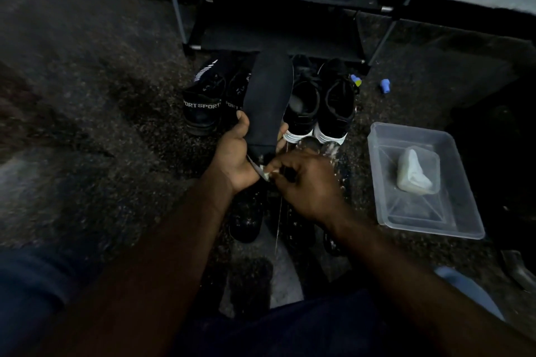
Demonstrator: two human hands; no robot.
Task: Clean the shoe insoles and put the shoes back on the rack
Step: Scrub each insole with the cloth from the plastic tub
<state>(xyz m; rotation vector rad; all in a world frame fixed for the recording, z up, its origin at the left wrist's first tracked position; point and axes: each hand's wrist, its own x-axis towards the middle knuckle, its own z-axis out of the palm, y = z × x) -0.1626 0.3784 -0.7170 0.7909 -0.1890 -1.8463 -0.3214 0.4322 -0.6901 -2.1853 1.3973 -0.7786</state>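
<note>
My left hand (236, 158) grips the heel end of a black insole (268, 95) and holds it upright above the floor. At the insole's lower end my right hand (307, 182) is curled round a small brush (265, 175) with a pale tip. A thin stream of water (279, 220) drips down from there. Behind the insole stand a black pair marked SPORT (203, 107) and a black pair with white soles (319, 104). The black shoe rack (278, 11) rises at the back.
A clear plastic tub (464, 197) with a pale bar of soap (416, 174) sits at the right. More dark insoles (246, 223) lie wet and soapy on the speckled floor below my hands. Small blue caps (385, 86) lie near the rack's right leg.
</note>
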